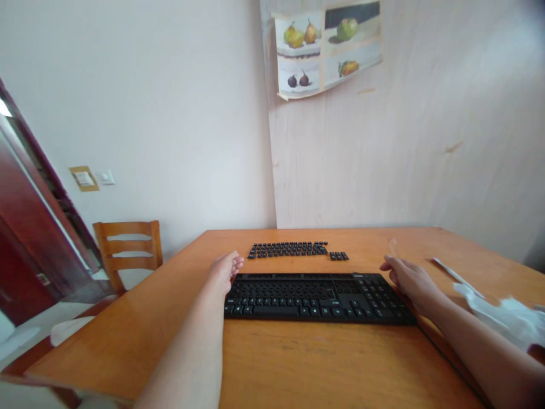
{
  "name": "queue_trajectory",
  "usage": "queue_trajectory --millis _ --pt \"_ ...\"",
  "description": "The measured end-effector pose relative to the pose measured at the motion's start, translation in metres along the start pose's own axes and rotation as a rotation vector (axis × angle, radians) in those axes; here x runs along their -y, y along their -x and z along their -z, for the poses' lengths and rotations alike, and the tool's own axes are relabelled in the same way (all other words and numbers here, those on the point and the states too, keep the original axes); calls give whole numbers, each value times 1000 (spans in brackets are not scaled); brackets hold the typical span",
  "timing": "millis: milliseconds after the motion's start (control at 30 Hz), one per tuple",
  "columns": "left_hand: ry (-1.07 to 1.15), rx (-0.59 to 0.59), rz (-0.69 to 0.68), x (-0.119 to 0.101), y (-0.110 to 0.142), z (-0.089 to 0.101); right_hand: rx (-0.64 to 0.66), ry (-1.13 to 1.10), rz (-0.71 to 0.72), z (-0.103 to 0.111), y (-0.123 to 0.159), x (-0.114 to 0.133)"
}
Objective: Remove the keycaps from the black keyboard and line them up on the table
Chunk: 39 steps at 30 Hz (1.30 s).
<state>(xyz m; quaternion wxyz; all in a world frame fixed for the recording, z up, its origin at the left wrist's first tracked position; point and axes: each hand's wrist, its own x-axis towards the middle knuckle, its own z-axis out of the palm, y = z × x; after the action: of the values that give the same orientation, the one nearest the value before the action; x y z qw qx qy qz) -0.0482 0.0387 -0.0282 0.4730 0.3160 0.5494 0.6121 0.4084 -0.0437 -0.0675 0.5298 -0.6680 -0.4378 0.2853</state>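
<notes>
A black keyboard (293, 311) lies on the wooden table, with several keycaps off its upper rows. Beside its upper left corner is my left hand (223, 271), fingers loosely bent and apart, with nothing seen in them. My right hand (411, 279) is over the right end of the keyboard, thumb and fingers pinched together. From that pinch a thin, see-through, loop-like piece (393, 247) points up; it is too faint to name. Behind the keyboard, loose black keycaps (287, 249) lie in rows, and a small group of keycaps (339, 256) sits to their right.
On the right are a slim white stick (455, 275) and crumpled white tissue or plastic (506, 315). A black cable (449, 358) runs off beneath my right forearm. A wooden chair (130, 247) stands left of the table (298, 358); fruit pictures (321, 71) hang on the wall behind.
</notes>
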Motion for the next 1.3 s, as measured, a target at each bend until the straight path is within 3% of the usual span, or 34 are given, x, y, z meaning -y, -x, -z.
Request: queue_trajectory --millis 467,867,1133,1300 --pt "64 46 22 1 -1 0 -14 271 143 -9 8 11" --pt "132 65 15 2 -5 -1 -27 206 159 -12 4 8" --pt "142 21 31 -1 -5 1 24 -11 82 -8 10 17" --pt "143 5 26 -1 -3 0 46 22 80 -8 14 24"
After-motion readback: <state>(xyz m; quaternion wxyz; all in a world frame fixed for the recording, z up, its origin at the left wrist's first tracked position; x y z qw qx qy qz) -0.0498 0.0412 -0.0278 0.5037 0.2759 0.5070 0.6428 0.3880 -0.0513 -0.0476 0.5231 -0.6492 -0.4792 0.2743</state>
